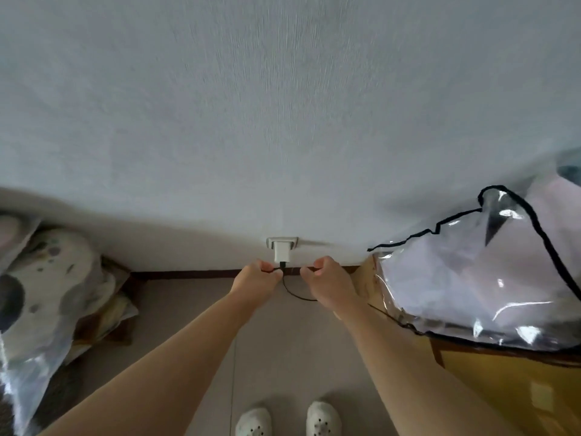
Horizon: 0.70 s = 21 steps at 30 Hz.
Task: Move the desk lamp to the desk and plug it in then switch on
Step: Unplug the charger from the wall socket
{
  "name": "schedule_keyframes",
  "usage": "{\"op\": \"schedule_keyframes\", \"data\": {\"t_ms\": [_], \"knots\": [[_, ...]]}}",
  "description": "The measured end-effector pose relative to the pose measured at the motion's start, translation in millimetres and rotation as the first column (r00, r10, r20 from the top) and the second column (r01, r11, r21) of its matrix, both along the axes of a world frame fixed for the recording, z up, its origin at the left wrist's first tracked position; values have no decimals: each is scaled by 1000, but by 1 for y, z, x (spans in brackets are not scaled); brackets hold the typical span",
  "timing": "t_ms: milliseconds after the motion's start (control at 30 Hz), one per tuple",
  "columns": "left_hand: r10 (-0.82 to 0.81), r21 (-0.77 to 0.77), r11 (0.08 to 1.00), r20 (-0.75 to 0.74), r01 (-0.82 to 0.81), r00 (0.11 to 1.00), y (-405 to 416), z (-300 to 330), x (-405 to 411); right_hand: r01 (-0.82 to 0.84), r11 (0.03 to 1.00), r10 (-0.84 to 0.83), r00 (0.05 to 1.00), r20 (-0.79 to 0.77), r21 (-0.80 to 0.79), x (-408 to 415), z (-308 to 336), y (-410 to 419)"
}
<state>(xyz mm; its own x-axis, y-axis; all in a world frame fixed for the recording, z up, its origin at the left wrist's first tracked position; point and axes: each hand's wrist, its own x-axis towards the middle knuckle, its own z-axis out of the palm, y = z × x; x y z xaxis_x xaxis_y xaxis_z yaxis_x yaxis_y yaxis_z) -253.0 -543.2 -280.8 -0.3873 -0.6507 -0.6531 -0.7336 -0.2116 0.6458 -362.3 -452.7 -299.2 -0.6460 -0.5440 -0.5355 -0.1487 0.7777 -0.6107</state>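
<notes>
below the white adapter (281,251), left hand (256,280) and right hand (327,283) pinch the black cable (295,294).

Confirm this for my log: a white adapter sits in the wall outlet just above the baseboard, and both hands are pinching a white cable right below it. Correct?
Not quite: the cable is black, not white. The head view shows the white adapter in the wall outlet just above the baseboard, with the left hand and right hand pinching the cable right below it.
</notes>
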Motion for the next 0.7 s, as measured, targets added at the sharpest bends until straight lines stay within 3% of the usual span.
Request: {"op": "schedule_keyframes", "data": {"t_ms": [500, 700], "knots": [[-38, -58, 997, 69, 42, 997, -55, -189, -66, -31, 999, 30, 998, -54, -21, -43, -188, -65], [-20, -52, 998, 98, 25, 995, -70, -238, -77, 46, 997, -44, 999, 31, -68, -54, -237, -85]]}}
